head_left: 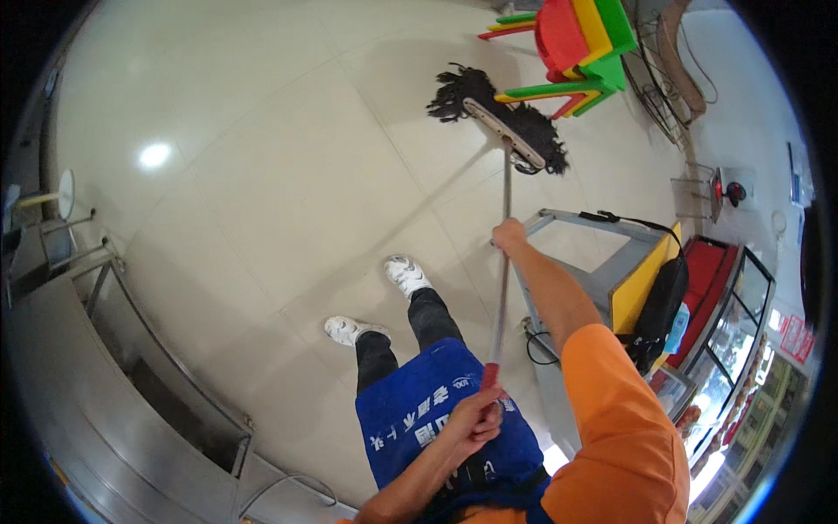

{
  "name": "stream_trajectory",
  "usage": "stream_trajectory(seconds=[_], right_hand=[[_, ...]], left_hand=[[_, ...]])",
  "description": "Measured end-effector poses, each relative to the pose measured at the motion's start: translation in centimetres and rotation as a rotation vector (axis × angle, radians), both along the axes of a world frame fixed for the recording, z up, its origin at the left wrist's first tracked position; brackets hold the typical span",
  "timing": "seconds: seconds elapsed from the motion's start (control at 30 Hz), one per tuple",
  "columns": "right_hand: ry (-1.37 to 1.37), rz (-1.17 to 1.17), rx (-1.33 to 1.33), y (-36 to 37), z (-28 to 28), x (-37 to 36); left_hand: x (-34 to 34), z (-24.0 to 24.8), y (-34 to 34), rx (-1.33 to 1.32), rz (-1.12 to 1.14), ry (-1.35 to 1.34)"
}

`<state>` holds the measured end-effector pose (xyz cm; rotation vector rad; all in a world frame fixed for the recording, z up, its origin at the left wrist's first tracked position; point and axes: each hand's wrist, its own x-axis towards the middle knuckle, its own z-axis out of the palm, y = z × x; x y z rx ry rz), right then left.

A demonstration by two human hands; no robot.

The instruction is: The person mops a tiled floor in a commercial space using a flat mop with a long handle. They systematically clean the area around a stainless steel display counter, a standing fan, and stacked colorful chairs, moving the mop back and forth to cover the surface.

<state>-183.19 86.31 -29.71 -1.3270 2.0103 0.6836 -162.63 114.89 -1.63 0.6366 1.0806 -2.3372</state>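
Mop handle (504, 262) runs straight ahead, away from the body.
Right hand (509, 236) grasps it nearer the mop head (502, 122); left hand (476, 417) grasps its end.

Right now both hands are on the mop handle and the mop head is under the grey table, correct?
Not quite. The head view shows both the left hand and right hand on the mop handle, but the mop head lies by the stacked coloured chairs, not under the grey table.
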Motion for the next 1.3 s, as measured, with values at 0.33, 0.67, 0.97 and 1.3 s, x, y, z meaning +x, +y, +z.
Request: stream_trajectory(seconds=[0.33,0.67,0.97,1.3], right_hand=[[-0.236,-0.171,-0.006,23.8,5.8,18.4],[-0.502,-0.598,0.338,24.9,10.0,18.4],[-0.392,-0.046,0.018,7.5,-3.7,2.6],[-0.457,0.057,-0.116,0.9,-9.1,9.5]], left_hand=[[16.2,10.7,20.9,0.108,-0.088,-0.52],[14.8,18.0,15.2,0.357,-0.354,-0.632],[6.3,7.0,1.2,0.1,0.012,-0.146],[14.5,-2.0,3.9,-0.146,0.321,-0.219]])
